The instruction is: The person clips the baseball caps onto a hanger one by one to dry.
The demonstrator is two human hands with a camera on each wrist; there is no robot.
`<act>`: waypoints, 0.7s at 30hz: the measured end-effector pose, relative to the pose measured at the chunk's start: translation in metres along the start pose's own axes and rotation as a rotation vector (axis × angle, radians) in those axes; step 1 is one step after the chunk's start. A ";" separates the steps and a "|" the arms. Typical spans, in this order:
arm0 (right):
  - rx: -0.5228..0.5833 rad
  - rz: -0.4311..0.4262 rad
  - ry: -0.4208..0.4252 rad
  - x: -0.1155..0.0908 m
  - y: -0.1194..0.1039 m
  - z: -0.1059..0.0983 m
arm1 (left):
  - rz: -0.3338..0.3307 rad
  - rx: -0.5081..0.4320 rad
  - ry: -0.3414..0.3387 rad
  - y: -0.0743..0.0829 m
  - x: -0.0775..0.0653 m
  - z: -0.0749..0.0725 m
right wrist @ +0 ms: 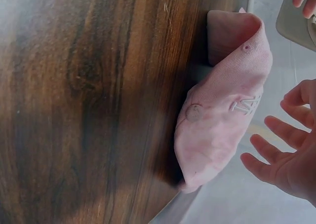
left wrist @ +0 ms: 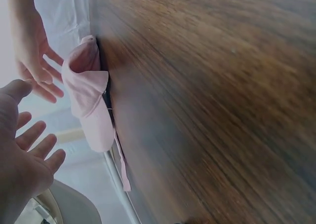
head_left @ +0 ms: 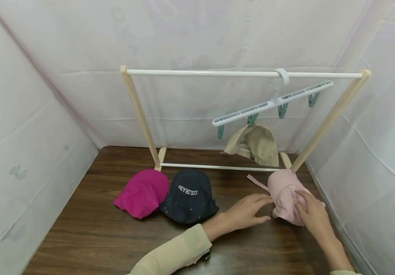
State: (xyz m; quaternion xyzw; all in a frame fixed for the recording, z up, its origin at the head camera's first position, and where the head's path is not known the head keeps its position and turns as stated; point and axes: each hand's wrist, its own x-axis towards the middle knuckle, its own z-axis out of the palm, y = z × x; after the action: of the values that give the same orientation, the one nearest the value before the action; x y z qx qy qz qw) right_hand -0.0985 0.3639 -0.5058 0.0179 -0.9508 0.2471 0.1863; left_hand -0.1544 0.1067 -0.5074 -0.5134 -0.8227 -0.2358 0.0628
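A pink cap (head_left: 285,193) with white embroidered letters lies on the table at the right, its strap (head_left: 257,182) trailing leftward. Just left of it is my left hand (head_left: 249,212), fingers spread and nothing held. My right hand (head_left: 312,214) hovers over the cap's right side; the right wrist view shows a gap between its loosely bent fingers (right wrist: 279,135) and the pink cloth (right wrist: 222,100). A beige cap (head_left: 261,145) hangs by a teal clip (head_left: 252,120) from a pale clip hanger (head_left: 242,114), which tilts on the rack's white bar (head_left: 197,73).
At the left of the table (head_left: 91,229) lie a magenta cap (head_left: 142,193) and a dark navy cap (head_left: 188,198) reading COLORADO, side by side. The rack's wooden posts (head_left: 139,110) stand at the back. Several clips hang from the hanger. White cloth walls (head_left: 22,152) surround the table.
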 end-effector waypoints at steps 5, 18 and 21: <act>-0.010 0.011 -0.010 -0.002 0.001 -0.001 | 0.017 0.023 -0.012 0.002 0.005 0.002; -0.033 0.014 -0.047 -0.008 0.007 -0.006 | 0.038 0.093 -0.060 0.011 0.023 0.009; -0.032 0.010 -0.044 -0.012 0.009 -0.006 | 0.034 0.118 -0.075 0.014 0.025 0.011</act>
State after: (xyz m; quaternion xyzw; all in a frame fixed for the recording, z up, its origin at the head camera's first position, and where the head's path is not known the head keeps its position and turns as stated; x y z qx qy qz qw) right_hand -0.0867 0.3739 -0.5091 0.0155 -0.9585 0.2323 0.1644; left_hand -0.1521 0.1375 -0.5035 -0.5312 -0.8281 -0.1667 0.0661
